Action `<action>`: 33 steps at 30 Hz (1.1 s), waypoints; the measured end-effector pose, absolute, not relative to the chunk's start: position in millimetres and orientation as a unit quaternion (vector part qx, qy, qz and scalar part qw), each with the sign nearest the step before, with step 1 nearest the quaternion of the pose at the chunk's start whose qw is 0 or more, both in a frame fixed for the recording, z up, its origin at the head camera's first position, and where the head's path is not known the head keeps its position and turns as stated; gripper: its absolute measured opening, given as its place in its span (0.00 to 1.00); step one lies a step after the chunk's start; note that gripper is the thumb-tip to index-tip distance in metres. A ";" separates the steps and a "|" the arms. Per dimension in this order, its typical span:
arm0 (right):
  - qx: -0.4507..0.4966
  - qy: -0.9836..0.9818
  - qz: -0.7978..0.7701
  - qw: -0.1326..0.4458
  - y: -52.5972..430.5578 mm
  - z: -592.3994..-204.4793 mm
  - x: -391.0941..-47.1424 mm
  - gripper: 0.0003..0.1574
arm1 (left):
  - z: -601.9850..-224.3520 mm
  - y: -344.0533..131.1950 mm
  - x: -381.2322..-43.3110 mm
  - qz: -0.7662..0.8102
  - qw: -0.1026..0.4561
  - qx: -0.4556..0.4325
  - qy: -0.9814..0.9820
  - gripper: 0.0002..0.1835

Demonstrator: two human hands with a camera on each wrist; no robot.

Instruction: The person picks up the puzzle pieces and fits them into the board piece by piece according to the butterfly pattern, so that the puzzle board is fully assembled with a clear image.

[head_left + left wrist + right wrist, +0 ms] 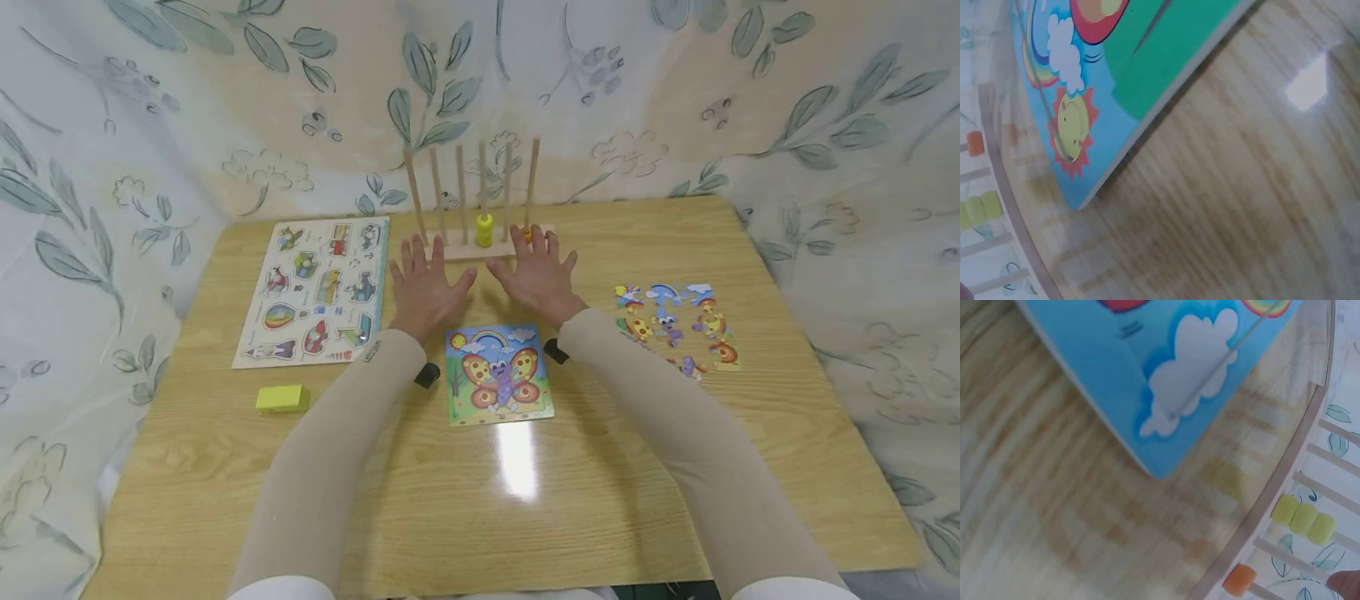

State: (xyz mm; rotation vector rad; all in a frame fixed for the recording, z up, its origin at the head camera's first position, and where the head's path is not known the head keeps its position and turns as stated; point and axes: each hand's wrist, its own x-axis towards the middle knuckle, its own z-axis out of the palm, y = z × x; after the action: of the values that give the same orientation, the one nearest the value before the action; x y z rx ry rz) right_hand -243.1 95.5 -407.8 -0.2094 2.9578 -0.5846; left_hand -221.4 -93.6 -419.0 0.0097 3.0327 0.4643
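At the far edge of the worktop (480,517), right by my fingertips, stands the wooden peg stand (491,252). My left hand (426,287) and right hand (542,279) are spread wide, fingers apart, holding nothing; whether they touch the stand I cannot tell. Just below, between my wrists, lies the butterfly board (501,379), picture facing up.

To do this well, I judge, I should hold both palms level and the fingers light, since a knock could tip the tall pegs, and swing neither wrist into the board's corners. A ring would best slide straight along its peg, without twisting.

As for what holds what: one peg right of the middle carries three yellow rings (1304,519), the rightmost peg one orange ring (1239,580). Farther left, the vehicle board (315,233) bears plane, bus and balloon shapes; I can't tell if they lift out. Nearer me sits a yellow block (282,398). To my right lie the puzzle pieces (667,325), partly behind my sleeve.
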 end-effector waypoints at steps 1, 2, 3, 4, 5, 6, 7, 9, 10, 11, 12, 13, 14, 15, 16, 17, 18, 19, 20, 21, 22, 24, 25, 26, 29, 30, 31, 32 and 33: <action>-0.069 0.976 -0.197 0.061 94.9 -409.6 -243.2 0.51 | -420.4 -94.5 -221.1 0.152 0.038 0.002 0.988 0.49; -0.068 0.975 -0.200 0.063 94.1 -411.3 -243.2 0.51 | -421.6 -95.2 -220.8 0.154 0.040 0.002 0.987 0.49; -0.068 0.975 -0.202 0.065 93.4 -412.6 -242.9 0.51 | -422.9 -96.1 -220.5 0.154 0.042 0.002 0.987 0.49; -0.068 0.974 -0.205 0.068 93.9 -413.2 -243.3 0.51 | -423.4 -96.2 -221.0 0.158 0.045 0.003 0.986 0.49; -0.068 0.973 -0.209 0.070 94.3 -413.4 -242.9 0.50 | -423.9 -96.9 -221.1 0.157 0.048 0.006 0.986 0.49; -0.069 0.973 -0.209 0.073 95.1 -413.0 -242.2 0.50 | -423.9 -97.8 -220.7 0.157 0.049 0.010 0.986 0.49; -0.071 0.973 -0.206 0.078 96.6 -411.7 -240.7 0.50 | -422.9 -99.0 -219.4 0.158 0.055 0.015 0.986 0.49; -0.079 0.974 -0.196 0.087 103.2 -406.4 -236.6 0.49 | -420.3 -102.0 -214.8 0.152 0.067 0.036 0.985 0.48; -0.084 0.975 -0.186 0.091 108.7 -403.1 -234.8 0.48 | -418.9 -103.9 -210.9 0.148 0.071 0.051 0.985 0.48; -0.089 0.975 -0.178 0.095 116.1 -398.9 -233.2 0.46 | -417.5 -106.0 -206.0 0.145 0.076 0.068 0.984 0.48; -0.096 0.975 -0.170 0.103 125.5 -394.1 -231.9 0.44 | -416.8 -108.0 -199.9 0.143 0.083 0.085 0.983 0.48; -0.106 0.975 -0.165 0.108 137.0 -389.8 -231.3 0.41 | -416.5 -110.4 -192.7 0.140 0.092 0.102 0.981 0.49; -0.113 0.974 -0.163 0.114 150.0 -385.8 -231.3 0.38 | -417.7 -113.0 -184.9 0.136 0.103 0.118 0.978 0.51; -0.121 0.972 -0.163 0.122 164.3 -382.9 -231.8 0.35 | -419.1 -115.8 -176.2 0.138 0.117 0.130 0.975 0.53; -0.129 0.970 -0.161 0.129 179.8 -381.2 -233.1 0.33 | -421.5 -118.7 -167.3 0.141 0.128 0.142 0.971 0.55; -0.136 0.967 -0.162 0.140 195.7 -380.2 -234.3 0.32 | -423.5 -121.5 -158.6 0.146 0.145 0.148 0.967 0.58; -0.142 0.966 -0.160 0.149 211.5 -380.7 -235.7 0.31 | -426.0 -124.2 -150.6 0.150 0.159 0.153 0.964 0.61; -0.145 0.964 -0.157 0.156 226.3 -382.5 -236.7 0.31 | -428.2 -127.0 -142.7 0.155 0.169 0.155 0.961 0.63; -0.145 0.963 -0.153 0.166 239.8 -385.0 -237.6 0.31 | -430.5 -129.5 -136.1 0.160 0.176 0.155 0.959 0.64; -0.143 0.962 -0.152 0.176 252.3 -388.7 -238.7 0.32 | -432.6 -131.6 -130.9 0.167 0.176 0.156 0.958 0.65; -0.139 0.961 -0.150 0.186 262.8 -392.5 -239.5 0.32 | -434.7 -133.2 -127.1 0.171 0.172 0.158 0.957 0.66; -0.137 0.958 -0.151 0.200 278.3 -400.5 -240.6 0.32 | -438.9 -135.4 -123.0 0.182 0.164 0.157 0.957 0.66; -0.136 0.957 -0.155 0.205 283.4 -404.3 -241.3 0.32 | -441.1 -136.2 -122.0 0.186 0.158 0.157 0.957 0.66; -0.138 0.956 -0.157 0.206 286.9 -408.1 -241.9 0.31 | -443.2 -137.0 -121.6 0.190 0.155 0.157 0.957 0.66; -0.151 0.955 -0.162 0.196 290.8 -416.5 -243.9 0.28 | -448.7 -138.1 -121.7 0.202 0.155 0.155 0.954 0.65; -0.152 0.956 -0.162 0.191 290.8 -418.0 -244.3 0.28 | -450.2 -138.4 -121.9 0.203 0.155 0.155 0.954 0.64; -0.154 0.958 -0.159 0.185 290.7 -419.1 -244.8 0.28 | -451.3 -138.6 -122.2 0.206 0.153 0.156 0.954 0.64; -0.153 0.959 -0.156 0.180 290.4 -419.9 -245.2 0.28 | -452.2 -138.5 -122.6 0.208 0.152 0.158 0.953 0.63; -0.152 0.960 -0.156 0.178 289.8 -420.3 -245.6 0.28 | -452.9 -138.3 -123.2 0.209 0.151 0.159 0.953 0.63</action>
State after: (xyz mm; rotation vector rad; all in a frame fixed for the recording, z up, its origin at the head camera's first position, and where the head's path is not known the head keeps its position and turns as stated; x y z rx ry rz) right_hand -245.6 289.8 -420.3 -0.4286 2.7145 -0.4423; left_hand -123.2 -138.3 -452.9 0.4576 2.7354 0.6002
